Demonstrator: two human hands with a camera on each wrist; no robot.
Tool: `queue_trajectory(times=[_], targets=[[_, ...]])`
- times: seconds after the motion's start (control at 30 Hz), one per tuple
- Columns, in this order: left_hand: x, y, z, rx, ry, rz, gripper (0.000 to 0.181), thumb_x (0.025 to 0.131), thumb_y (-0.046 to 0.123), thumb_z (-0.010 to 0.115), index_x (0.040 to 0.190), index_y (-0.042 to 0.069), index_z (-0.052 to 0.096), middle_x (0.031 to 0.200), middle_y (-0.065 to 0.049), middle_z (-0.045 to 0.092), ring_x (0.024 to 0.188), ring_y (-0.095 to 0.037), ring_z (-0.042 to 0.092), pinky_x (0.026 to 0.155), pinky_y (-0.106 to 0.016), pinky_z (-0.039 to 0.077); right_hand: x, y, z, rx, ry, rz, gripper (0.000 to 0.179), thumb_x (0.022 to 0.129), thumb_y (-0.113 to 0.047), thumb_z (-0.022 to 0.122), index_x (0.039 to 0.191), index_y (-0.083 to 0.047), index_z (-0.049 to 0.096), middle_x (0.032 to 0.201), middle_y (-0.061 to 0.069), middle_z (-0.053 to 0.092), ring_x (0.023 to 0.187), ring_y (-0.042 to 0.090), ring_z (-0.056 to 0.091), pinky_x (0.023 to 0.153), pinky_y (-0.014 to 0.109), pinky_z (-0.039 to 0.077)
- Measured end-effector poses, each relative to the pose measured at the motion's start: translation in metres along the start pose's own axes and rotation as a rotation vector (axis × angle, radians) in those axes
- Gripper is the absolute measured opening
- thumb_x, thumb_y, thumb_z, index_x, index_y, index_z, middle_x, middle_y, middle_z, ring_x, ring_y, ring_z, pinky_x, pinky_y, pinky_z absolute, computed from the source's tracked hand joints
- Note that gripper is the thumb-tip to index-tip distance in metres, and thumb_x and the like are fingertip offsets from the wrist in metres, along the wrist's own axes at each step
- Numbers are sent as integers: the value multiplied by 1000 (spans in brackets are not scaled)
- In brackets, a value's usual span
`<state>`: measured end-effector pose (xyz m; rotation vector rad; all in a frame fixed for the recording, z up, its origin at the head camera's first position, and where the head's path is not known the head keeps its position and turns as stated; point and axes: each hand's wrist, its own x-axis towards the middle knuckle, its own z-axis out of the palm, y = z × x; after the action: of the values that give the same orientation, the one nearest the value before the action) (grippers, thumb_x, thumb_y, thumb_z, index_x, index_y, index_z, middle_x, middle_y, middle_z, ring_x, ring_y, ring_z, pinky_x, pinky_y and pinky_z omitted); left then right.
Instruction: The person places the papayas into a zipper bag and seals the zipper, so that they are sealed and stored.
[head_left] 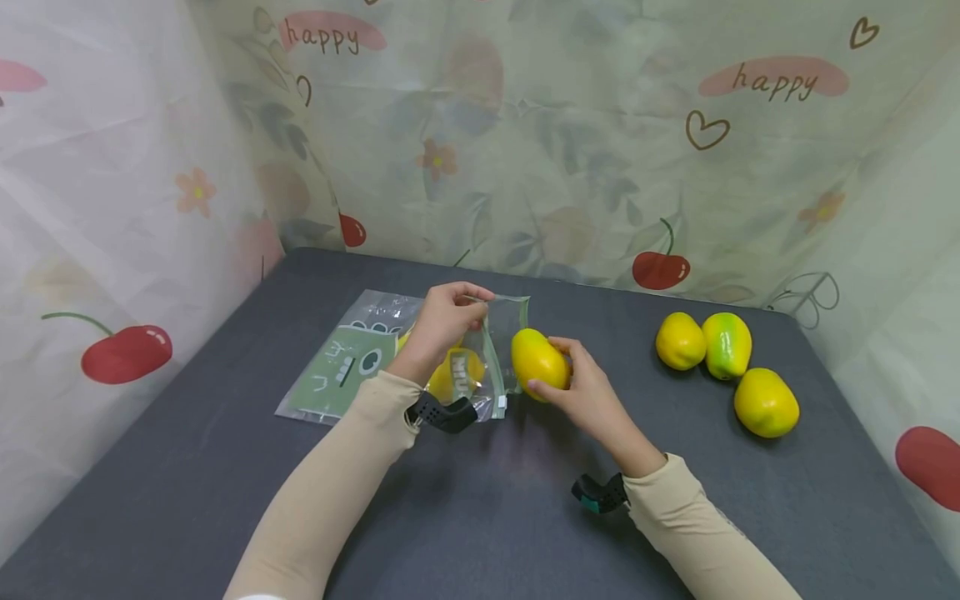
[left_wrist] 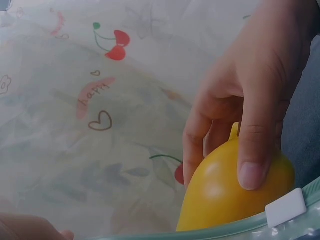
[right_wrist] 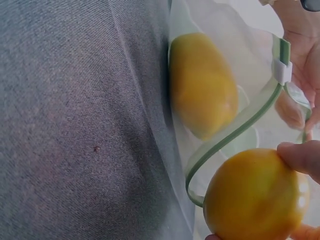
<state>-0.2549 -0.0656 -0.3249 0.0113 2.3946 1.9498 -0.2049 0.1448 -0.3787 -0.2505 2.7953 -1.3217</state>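
A clear zip bag (head_left: 318,387) with a green cartoon-face print lies on the dark table, its mouth toward the right. My left hand (head_left: 447,317) pinches the upper edge of that mouth and holds it apart. Inside, a yellow fruit (right_wrist: 202,85) shows through the plastic. Right at the opening, my right hand (head_left: 588,387) grips a yellow mango (head_left: 538,364) between thumb and fingers. In the left wrist view the bag's green rim, with its white slider (left_wrist: 286,207), crosses in front of the mango's lower part.
Toward the table's right side, a yellow fruit (head_left: 681,342) and a yellow-green one (head_left: 727,346) sit side by side, with another yellow fruit (head_left: 767,403) nearer me. A printed curtain (head_left: 525,150) rises behind the dark table (head_left: 465,517).
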Motion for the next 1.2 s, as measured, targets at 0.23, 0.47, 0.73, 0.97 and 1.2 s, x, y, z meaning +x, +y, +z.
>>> queue_trajectory(times=[0.23, 0.47, 0.73, 0.97, 1.2], targets=[[0, -1, 0, 6, 3, 7, 22, 85, 2, 58, 103, 8, 71, 87, -8, 64, 75, -25, 59, 69, -26, 49, 3, 3, 4, -4, -20, 17, 72, 87, -29, 72, 144, -6, 34, 141, 17, 45, 111, 32, 56, 92, 45, 49], [2, -2, 0, 5, 3, 9, 21, 85, 3, 59, 101, 9, 71, 89, -9, 65, 76, -25, 59, 70, -26, 50, 7, 3, 7, -45, -27, -25, 71, 86, -29, 73, 146, -10, 40, 131, 19, 46, 104, 31, 51, 89, 43, 48], [2, -2, 1, 7, -3, -2, 20, 86, 4, 59, 102, 9, 71, 93, -10, 66, 81, -29, 60, 82, -37, 52, 11, 5, 11, -42, -49, -36, 72, 86, -32, 72, 147, -11, 39, 131, 18, 47, 111, 32, 53, 94, 46, 47], [2, -3, 1, -18, -4, -8, 22, 86, 3, 58, 103, 7, 70, 91, -11, 65, 93, -43, 59, 91, -49, 49, 13, 6, 14, 5, -67, 51, 71, 86, -34, 72, 138, -4, 35, 141, 19, 45, 117, 33, 54, 97, 46, 46], [2, -1, 0, -15, -5, 0, 22, 85, 3, 58, 103, 7, 71, 88, -10, 64, 80, -32, 60, 88, -47, 50, 17, 9, 17, 15, -91, -3, 67, 87, -26, 72, 141, -3, 40, 132, 21, 44, 117, 35, 56, 96, 46, 50]])
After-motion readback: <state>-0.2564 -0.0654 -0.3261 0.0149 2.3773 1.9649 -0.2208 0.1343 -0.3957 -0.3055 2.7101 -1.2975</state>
